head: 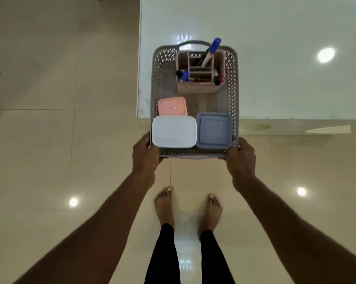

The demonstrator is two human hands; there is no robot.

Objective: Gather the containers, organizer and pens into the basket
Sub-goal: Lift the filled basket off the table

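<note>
Holding the grey perforated basket (194, 154) at its near corners, the left hand (145, 154) and the right hand (241, 157) each have a grip clamped on the rim, fingers curled under the edge. Between the two hands, just inside the near wall, sit a white lidded container (174, 131) toward the left hand and a blue lidded container (213, 130) toward the right hand, side by side and touching or nearly so. Just beyond the white one lies a pink lidded container (172, 105), partly tucked behind it. Farther from the hands, at the far end of the basket, stands a beige organizer (199, 87), upright, with pens (210, 52) in its compartments; one blue-capped marker leans up and out above the far rim. The basket's far half lies over the corner of the white glossy worktop (285, 78), while its near end overhangs the tiled floor (50, 150) above the person's bare feet (164, 206).
</note>
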